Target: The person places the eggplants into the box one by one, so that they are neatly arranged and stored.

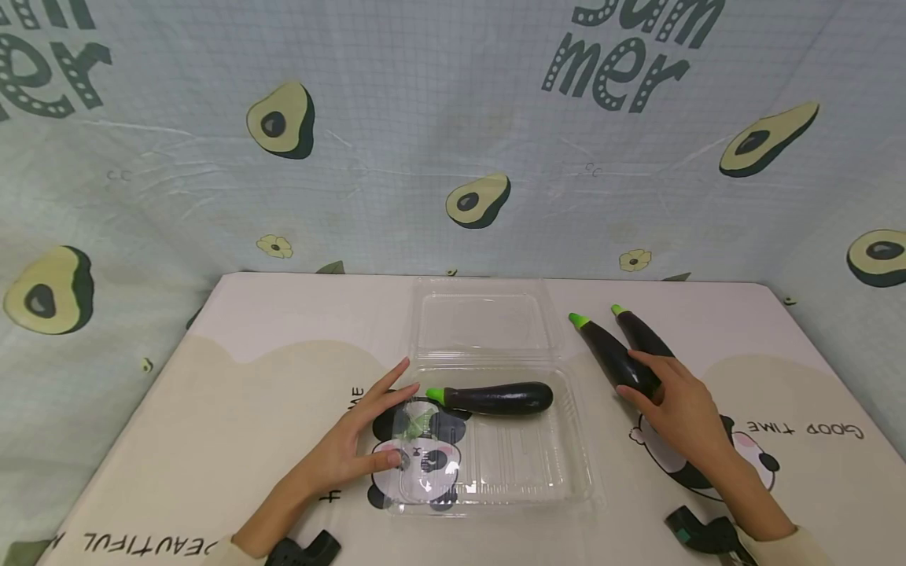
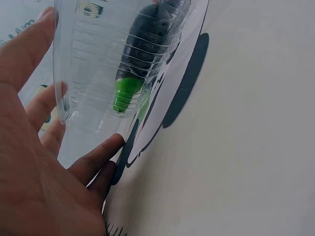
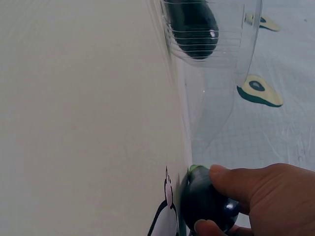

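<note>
desk has a pale cover with cloud shapes, lettering and panda prints; right-hand panda print partly under the right forearm. behind and along the sides hangs a light cloth with avocados, small flowers and "summer" lettering. black wrist device on the left, another wrist device on the right.

clear plastic container mid-desk, its hinged lid folded open away from the person. left panda print shows through the ribbed base. one dark eggplant lies crosswise inside, toward the hinge side, green tip pointing left.

two more eggplants right of the container, side by side, green tips pointing away: nearer eggplant and far eggplant. right hand pinches the nearer one at its thick end, thumb and fingers curled round; cannot tell if it touches the far one. left hand spread, fingertips at the container's left edge.
</note>
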### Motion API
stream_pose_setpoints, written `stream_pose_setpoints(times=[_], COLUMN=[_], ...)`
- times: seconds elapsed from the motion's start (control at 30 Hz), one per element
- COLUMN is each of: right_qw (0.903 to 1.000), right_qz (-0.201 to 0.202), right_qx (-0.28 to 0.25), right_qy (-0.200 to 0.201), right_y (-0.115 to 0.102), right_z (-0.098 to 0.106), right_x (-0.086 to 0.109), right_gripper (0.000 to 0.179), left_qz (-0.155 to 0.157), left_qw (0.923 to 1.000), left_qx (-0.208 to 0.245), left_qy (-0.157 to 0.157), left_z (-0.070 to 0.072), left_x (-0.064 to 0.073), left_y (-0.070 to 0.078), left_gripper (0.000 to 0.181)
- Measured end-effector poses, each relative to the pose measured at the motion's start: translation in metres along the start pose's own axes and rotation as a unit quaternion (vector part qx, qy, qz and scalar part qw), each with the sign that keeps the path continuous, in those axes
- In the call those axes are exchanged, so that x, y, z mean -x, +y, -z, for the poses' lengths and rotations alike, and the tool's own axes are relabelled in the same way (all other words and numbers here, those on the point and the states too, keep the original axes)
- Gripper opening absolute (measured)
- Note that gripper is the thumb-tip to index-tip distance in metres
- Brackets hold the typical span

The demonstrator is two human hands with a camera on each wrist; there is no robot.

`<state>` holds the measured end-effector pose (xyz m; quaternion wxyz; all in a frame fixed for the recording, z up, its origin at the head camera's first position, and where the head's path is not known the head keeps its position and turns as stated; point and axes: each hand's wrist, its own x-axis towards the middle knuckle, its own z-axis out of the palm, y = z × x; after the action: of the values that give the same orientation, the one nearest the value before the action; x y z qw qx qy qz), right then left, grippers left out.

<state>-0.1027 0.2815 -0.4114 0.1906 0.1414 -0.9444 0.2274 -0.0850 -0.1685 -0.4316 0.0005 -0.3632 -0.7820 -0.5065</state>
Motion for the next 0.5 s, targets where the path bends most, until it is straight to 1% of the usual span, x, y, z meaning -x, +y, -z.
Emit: stream_pose_setpoints(times=[0.23, 0.5], right_qw=[1.0, 0.9998], right_qz=[0.0, 0.002], right_qx=[-0.002, -0.003], right_qy=[-0.003, -0.019], right_y=[-0.0021, -0.0054], right_z=[0.0013, 0.0013], right_x=[-0.0002, -0.0003], right_gripper=[0.058, 0.058], left_qz=[0.002, 0.004], left_qw=[1.0, 1.0], left_qx=[-0.004, -0.007], left_qy=[-0.001, -0.001], left_z=[0.0003, 0.0002], left_x=[-0.0001, 0.0002], left_y=[0.0003, -0.0003], left_gripper=[0.074, 0.074])
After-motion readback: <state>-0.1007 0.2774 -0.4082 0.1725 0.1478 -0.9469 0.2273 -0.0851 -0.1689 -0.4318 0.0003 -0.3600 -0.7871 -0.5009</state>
